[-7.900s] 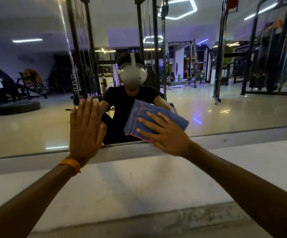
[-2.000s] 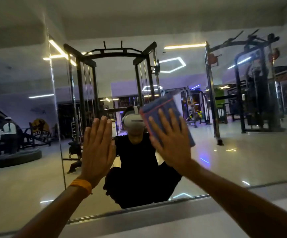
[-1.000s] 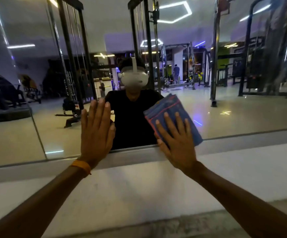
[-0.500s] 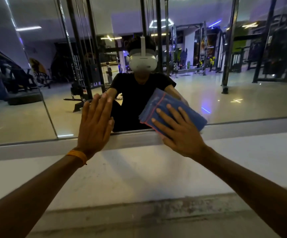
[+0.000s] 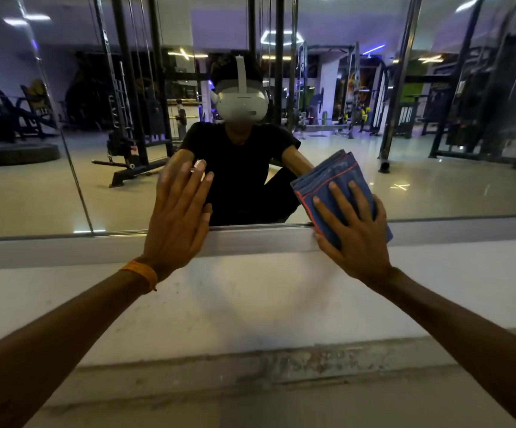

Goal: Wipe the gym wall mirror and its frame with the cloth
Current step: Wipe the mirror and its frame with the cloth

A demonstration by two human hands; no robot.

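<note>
Head view, right hand (image 5: 357, 239) half-covering cloth (image 5: 327, 177), mirror (image 5: 34, 196) cropped

The cloth (image 5: 327, 177) under the right grip (image 5: 355, 239) is blue, with a thin red line stitched along its edge. An orange wristband (image 5: 141, 271) sits just behind the left grip (image 5: 176, 220). Between the grips the frame (image 5: 260, 239) is pale silver-grey. Below both grips the wall (image 5: 266, 298) is off-white with faint grey smudges. Lower still, a ledge (image 5: 281, 366) is grey, mottled with darker flecks. The mirror (image 5: 466, 199) above the grips shows a black shirt (image 5: 238, 156), a white headset (image 5: 243, 106), black machines (image 5: 133, 103) and a glossy cream floor (image 5: 19, 196). It also shows a white hexagon light (image 5: 281, 37) and a violet-tinted ceiling (image 5: 219, 26). Up and right of the right grip is a green panel (image 5: 411, 91).
</note>
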